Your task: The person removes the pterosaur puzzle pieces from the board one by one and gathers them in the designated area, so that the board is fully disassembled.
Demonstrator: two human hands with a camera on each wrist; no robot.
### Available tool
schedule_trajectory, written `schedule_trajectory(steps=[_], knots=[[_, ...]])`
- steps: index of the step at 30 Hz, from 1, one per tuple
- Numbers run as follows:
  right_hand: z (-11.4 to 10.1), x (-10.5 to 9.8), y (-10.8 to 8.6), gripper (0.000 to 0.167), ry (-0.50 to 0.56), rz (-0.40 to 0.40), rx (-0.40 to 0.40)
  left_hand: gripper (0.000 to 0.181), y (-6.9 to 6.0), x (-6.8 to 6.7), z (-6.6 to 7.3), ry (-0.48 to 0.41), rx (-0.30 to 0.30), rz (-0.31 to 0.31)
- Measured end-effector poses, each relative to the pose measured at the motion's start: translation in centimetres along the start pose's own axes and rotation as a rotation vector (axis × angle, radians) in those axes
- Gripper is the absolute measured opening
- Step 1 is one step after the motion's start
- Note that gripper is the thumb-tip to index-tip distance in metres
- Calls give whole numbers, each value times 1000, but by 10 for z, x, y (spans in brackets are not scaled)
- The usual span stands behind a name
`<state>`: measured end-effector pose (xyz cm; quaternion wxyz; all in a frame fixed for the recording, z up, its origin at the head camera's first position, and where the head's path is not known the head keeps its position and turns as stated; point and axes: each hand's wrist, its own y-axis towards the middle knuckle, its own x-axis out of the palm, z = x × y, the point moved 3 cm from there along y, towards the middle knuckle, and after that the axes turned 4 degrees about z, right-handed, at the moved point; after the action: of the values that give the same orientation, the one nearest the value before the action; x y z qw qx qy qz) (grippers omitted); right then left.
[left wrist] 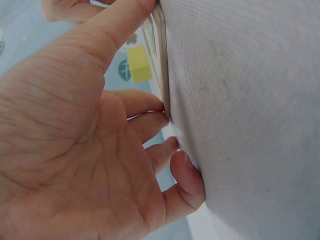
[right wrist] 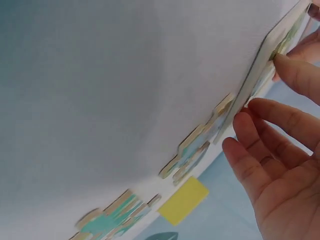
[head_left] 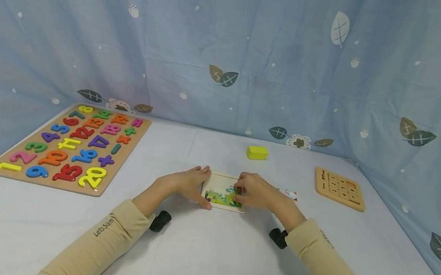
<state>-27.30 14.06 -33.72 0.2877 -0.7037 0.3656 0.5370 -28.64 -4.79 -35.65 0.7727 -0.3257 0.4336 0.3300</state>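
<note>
Your L hand (head_left: 189, 184), grip wide, touches L edge of puzzle tray (head_left: 218, 183); R hand (head_left: 258, 192) at its R side, can't tell grip.

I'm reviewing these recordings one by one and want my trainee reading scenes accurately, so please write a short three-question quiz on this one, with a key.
1. Multiple choice: where is the left hand touching the puzzle tray?
a) its left side
b) its right side
c) nowhere

2. True or false: the yellow block sits beyond the puzzle tray, touched by neither of the person's hands.

3. Fill in: the plain wooden number board lies apart from the puzzle tray, to its ____.

Key: 1. a, its left side. 2. True. 3. right.
</note>
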Motion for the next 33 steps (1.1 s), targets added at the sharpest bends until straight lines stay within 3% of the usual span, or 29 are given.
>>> schedule_trajectory(steps=[17,33], knots=[[-4,-1,2,27,22,32,70,105,-3,-1,-1,-5,4,2],[-7,-4,0,24,5,63,-20,106,-2,-1,0,-10,9,-2]])
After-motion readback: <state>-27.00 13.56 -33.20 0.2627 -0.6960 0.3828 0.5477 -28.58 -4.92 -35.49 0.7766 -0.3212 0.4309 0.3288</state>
